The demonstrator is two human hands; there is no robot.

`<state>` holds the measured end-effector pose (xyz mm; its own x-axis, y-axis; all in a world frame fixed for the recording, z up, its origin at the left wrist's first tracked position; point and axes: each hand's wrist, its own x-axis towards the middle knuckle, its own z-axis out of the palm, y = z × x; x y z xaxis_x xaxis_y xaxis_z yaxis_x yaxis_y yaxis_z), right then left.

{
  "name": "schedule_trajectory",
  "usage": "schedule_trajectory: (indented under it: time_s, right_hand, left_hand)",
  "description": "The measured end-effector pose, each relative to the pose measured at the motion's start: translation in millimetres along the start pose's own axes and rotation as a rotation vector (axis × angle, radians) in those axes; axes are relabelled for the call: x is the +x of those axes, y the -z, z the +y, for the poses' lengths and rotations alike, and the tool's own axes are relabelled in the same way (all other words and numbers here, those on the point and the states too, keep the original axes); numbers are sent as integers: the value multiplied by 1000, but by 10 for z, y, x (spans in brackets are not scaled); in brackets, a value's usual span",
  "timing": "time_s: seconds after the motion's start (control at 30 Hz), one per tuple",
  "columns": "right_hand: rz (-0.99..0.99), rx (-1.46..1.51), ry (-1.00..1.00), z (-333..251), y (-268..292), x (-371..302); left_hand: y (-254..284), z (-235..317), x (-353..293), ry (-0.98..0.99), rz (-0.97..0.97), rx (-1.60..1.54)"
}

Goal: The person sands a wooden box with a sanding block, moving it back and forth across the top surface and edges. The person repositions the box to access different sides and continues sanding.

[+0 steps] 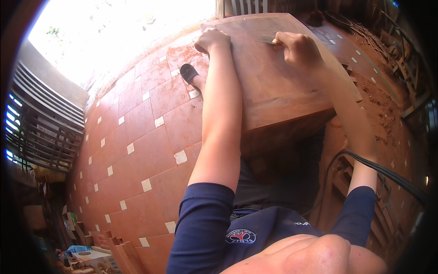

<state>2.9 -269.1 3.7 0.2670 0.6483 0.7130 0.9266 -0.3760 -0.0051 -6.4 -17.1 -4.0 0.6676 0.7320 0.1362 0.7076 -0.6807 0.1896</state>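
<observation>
While the person's left hand (212, 40) rests at the far left corner of a broad wooden panel (269, 73), the right hand (299, 49) is over the panel's top, nearer its far end than its near edge. The left hand is curled into a loose fist with its knuckles up; whether its fingers clasp the edge or something beneath them cannot be told. The right hand is closed, thumb and fingers pinching a thin flat blade (264, 39).

The blade lies to the left of the right hand, its long axis running roughly across the panel, its free end pointing toward the left hand but well apart from it. The right hand is thus the nearer one to the blade; whether the blade touches the wood cannot be told. The panel lies in front of the person, its long axis running away from the body, between the left forearm and the right one.

To the left spreads the tiled floor (132, 169), with a dark slipper (188, 72) just beside the left forearm. A black cable (397, 176) crosses the right forearm.
</observation>
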Motion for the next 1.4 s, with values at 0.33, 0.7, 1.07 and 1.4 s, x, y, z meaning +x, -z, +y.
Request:
schedule_trajectory:
  time_s: [0.33,0.7,1.07,1.4]
  right_hand:
    - [-18,470,-88,-1008,1374,-493]
    - [52,713,-410,-243,1211,-338]
    - [3,554,-243,-101,358,-305]
    - [-110,631,-352,-625,1467,-724]
  left_hand:
    - [-47,-36,33,11,-6,0]
    - [-33,8,-6,0,1,-7]
    - [-136,-18,59,15,122,-4]
    - [-111,3,-16,4,61,-9]
